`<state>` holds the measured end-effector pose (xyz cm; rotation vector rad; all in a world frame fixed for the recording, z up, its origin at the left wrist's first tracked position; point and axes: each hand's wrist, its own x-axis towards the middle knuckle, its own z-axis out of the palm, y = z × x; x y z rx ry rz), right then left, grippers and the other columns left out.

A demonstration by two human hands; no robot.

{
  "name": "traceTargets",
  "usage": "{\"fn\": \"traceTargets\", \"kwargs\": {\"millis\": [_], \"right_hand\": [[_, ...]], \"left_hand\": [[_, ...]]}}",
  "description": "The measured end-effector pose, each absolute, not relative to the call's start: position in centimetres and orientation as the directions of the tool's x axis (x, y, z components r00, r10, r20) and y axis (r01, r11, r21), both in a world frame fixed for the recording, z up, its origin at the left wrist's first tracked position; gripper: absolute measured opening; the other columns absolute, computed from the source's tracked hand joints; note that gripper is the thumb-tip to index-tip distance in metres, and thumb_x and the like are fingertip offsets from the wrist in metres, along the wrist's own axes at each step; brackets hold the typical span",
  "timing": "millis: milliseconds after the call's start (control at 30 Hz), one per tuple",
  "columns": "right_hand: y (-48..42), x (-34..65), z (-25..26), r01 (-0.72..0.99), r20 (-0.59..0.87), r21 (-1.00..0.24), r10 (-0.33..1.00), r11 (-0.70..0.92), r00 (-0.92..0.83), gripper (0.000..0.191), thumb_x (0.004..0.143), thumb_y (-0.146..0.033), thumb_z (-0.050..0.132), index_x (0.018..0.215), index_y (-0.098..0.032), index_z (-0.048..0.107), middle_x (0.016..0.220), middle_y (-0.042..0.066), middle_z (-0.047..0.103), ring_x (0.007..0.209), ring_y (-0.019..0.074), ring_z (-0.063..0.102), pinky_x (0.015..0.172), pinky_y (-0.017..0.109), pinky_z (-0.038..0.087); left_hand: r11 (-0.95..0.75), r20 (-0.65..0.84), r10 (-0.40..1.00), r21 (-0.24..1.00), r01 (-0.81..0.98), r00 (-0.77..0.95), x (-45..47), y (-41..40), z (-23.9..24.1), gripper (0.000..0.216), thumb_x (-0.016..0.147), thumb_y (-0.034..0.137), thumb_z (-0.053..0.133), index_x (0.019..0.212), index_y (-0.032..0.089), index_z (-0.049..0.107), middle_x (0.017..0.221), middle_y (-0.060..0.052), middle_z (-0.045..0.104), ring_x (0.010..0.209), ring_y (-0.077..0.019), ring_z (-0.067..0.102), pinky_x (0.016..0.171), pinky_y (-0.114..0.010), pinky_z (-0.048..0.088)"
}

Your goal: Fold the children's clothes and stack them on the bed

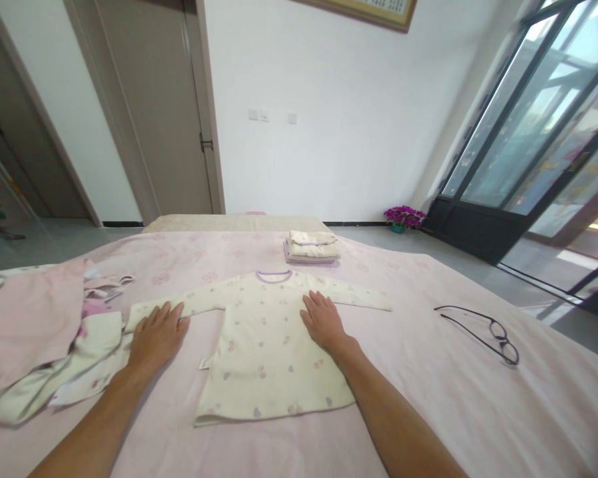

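A small cream long-sleeved shirt (264, 345) with a heart print and a lilac neckband is spread flat on the pink bedspread (403, 411). Its neck points away from me and both sleeves stretch out sideways. My left hand (158, 333) lies flat over the left sleeve near its cuff, fingers extended. On the right, my right hand (323, 320) rests flat on the shirt's upper body below the shoulder, fingers stretched out. Neither hand grips the cloth. A small white tag sticks out at the shirt's left side seam.
Loose clothes (34, 325) are heaped at the left. Beyond the shirt sits a stack of folded clothes (312, 247). Black-framed eyeglasses (498, 338) lie unfolded at the right. Past the covered surface are a door (154, 106), a white wall and purple flowers (403, 216).
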<state>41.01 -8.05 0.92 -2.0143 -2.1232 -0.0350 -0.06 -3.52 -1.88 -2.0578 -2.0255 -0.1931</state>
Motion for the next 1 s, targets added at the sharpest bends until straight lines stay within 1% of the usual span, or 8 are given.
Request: {"fn": "traceTargets", "kwargs": {"millis": [167,400,567,833,900,1000], "right_hand": [[-8.1,41.0,0.9,0.991,0.174,-0.116,0.984,0.069,-0.048,0.052,0.101,-0.040,0.036,0.147,-0.018,0.045,0.158,0.011,0.036,0.147,0.0261,0.026,0.119,0.045,0.017],[-8.1,40.9,1.0,0.991,0.163,-0.120,0.986,0.059,-0.039,0.053,0.101,-0.040,0.035,0.148,-0.017,0.044,0.158,0.011,0.036,0.147,0.0268,0.026,0.119,0.045,0.016],[-8.1,40.9,1.1,0.990,0.147,-0.124,0.988,0.061,-0.042,0.053,0.101,-0.041,0.034,0.148,-0.018,0.043,0.159,0.010,0.034,0.148,0.0258,0.024,0.119,0.045,0.015],[-8.2,40.9,1.2,0.992,0.143,-0.116,0.989,0.058,-0.041,0.053,0.101,-0.041,0.033,0.148,-0.019,0.043,0.159,0.010,0.034,0.148,0.0259,0.024,0.119,0.045,0.015],[-8.2,40.8,1.3,0.992,0.132,-0.113,0.991,0.054,-0.039,0.053,0.101,-0.041,0.033,0.148,-0.019,0.043,0.159,0.010,0.033,0.148,0.0257,0.023,0.119,0.045,0.015],[-8.1,40.8,1.3,0.992,0.127,-0.114,0.991,0.051,-0.036,0.053,0.101,-0.041,0.033,0.149,-0.019,0.042,0.160,0.010,0.032,0.148,0.0258,0.023,0.119,0.045,0.015]], "left_hand": [[0.005,0.255,0.967,-0.095,0.995,0.020,0.2,-3.8,-1.5,0.055,0.100,0.040,0.026,0.144,0.018,0.049,0.151,-0.015,0.045,0.139,-0.0324,0.040,0.111,-0.048,0.029],[0.006,0.267,0.964,-0.060,0.998,0.010,0.3,-3.8,-1.3,0.054,0.099,0.040,0.026,0.141,0.016,0.052,0.149,-0.016,0.047,0.137,-0.0327,0.041,0.110,-0.048,0.030],[0.003,0.281,0.960,-0.017,1.000,0.002,0.5,-4.0,-1.1,0.054,0.098,0.038,0.029,0.141,0.012,0.048,0.146,-0.018,0.050,0.135,-0.0328,0.042,0.110,-0.048,0.031],[-0.011,0.271,0.963,0.017,1.000,0.006,0.8,-4.5,-0.4,0.054,0.098,0.037,0.029,0.142,0.010,0.045,0.145,-0.020,0.049,0.134,-0.0337,0.044,0.108,-0.049,0.033],[-0.014,0.291,0.957,0.035,0.999,0.003,0.8,-4.4,-0.3,0.056,0.097,0.035,0.032,0.145,0.009,0.042,0.146,-0.020,0.049,0.135,-0.0331,0.043,0.109,-0.048,0.033],[-0.057,0.371,0.928,0.061,0.996,0.031,1.0,-4.4,-0.1,0.058,0.096,0.031,0.033,0.149,0.007,0.036,0.150,-0.021,0.044,0.139,-0.0315,0.040,0.113,-0.047,0.030]]}}
